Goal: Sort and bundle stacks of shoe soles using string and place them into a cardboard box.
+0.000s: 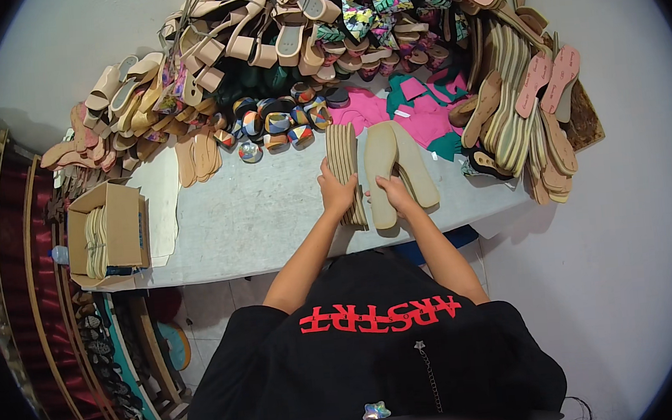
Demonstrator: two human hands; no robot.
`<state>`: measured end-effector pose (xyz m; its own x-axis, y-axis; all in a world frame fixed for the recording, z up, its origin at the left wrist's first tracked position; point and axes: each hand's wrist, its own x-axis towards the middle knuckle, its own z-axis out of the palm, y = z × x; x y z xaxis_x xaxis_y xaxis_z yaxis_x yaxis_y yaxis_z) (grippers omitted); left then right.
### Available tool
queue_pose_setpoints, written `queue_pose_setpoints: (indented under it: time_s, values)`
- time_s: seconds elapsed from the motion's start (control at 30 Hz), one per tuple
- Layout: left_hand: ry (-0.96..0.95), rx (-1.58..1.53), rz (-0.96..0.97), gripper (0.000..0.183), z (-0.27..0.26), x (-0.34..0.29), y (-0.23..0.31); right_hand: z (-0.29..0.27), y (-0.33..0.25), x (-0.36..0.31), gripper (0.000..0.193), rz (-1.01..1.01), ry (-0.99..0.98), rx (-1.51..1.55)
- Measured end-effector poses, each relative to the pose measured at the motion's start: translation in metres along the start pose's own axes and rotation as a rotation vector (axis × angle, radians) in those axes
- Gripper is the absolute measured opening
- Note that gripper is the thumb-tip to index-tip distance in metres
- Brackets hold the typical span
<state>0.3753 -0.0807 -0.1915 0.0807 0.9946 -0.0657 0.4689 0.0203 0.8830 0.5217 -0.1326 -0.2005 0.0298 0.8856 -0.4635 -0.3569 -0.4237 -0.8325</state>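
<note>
At the table's near side, my left hand (pixel 338 192) is closed round a stack of beige shoe soles (pixel 341 148) standing on edge, their layered sides facing up. My right hand (pixel 396 196) grips a flat beige shoe sole (pixel 379 153), thumb on top and fingers hidden underneath. Another similar sole (pixel 419 173) lies slanted beside and partly under it, touching it near the top. The stack and the held sole are a small gap apart.
Heaped sandals (pixel 291 36) fill the table's back. Patterned sandals (pixel 278 122), pink fabric (pixel 355 107) and striped soles (pixel 506 78) lie nearer. A cardboard box (pixel 124 227) with soles stands at the left edge of the grey table (pixel 234 218). Shelves (pixel 30 234) stand further left.
</note>
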Motion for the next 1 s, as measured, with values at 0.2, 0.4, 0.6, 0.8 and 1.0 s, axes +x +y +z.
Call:
queue_pose_setpoints:
  time_s: [0.2, 0.4, 0.6, 0.8, 1.0]
  values:
    - [0.028, 0.028, 0.010, 0.077, 0.000, -0.002, 0.003, 0.005, 0.010, 0.013, 0.033, -0.131, 0.107, -0.055]
    - [0.027, 0.035, 0.043, 0.077, 0.003, -0.003, 0.009, 0.006, 0.052, 0.060, 0.048, -0.369, 0.292, -0.404]
    - [0.054, 0.028, 0.049, 0.077, 0.001, -0.001, -0.001, 0.020, 0.050, 0.046, 0.045, -0.410, 0.297, -0.453]
    - [0.034, 0.005, 0.049, 0.077, 0.001, -0.001, 0.002, 0.018, 0.051, 0.044, 0.042, -0.469, 0.279, -0.473]
    - [0.036, 0.012, 0.048, 0.076, 0.000, -0.002, 0.004, 0.020, 0.051, 0.037, 0.040, -0.470, 0.277, -0.353]
